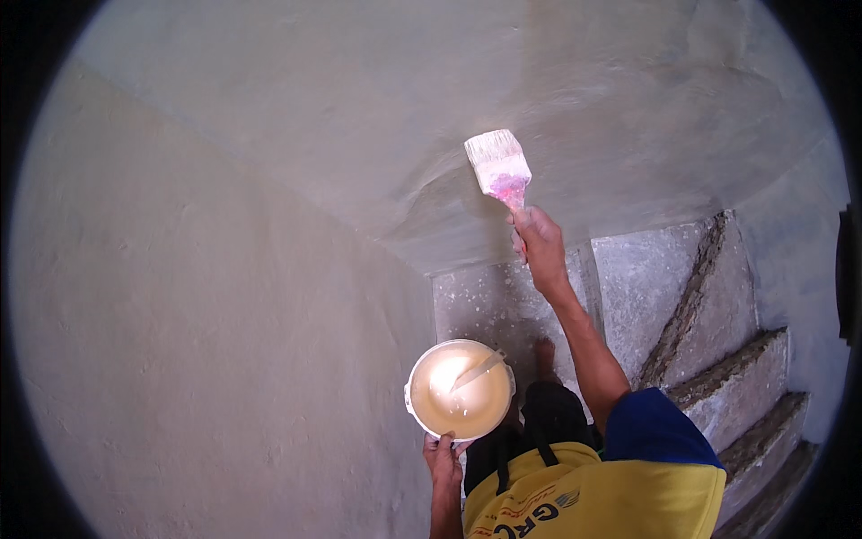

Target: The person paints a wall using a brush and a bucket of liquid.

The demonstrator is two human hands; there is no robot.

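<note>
My right hand [537, 236] grips the pinkish handle of a wide flat paintbrush [500, 162]. Its bristles are coated white and point up and away from me, against or close to the grey plastered wall [377, 135]; whether they touch it I cannot tell. Low in the view, my left hand [445, 455] holds the near rim of a round white plastic bucket [408, 397]. Inside the bucket is a pale cream liquid [465, 411], bright with reflected light. A flat stick or strip [479, 369] leans in it against the far right rim.
A second grey plastered wall [222, 337] fills the left side, meeting the first at a corner. Underfoot is a paint-spotted concrete landing [498, 296], where my bare foot [545, 357] shows. Rough-edged winding concrete steps [727, 377] lie to the right. A dark object [846, 276] sits at the right rim.
</note>
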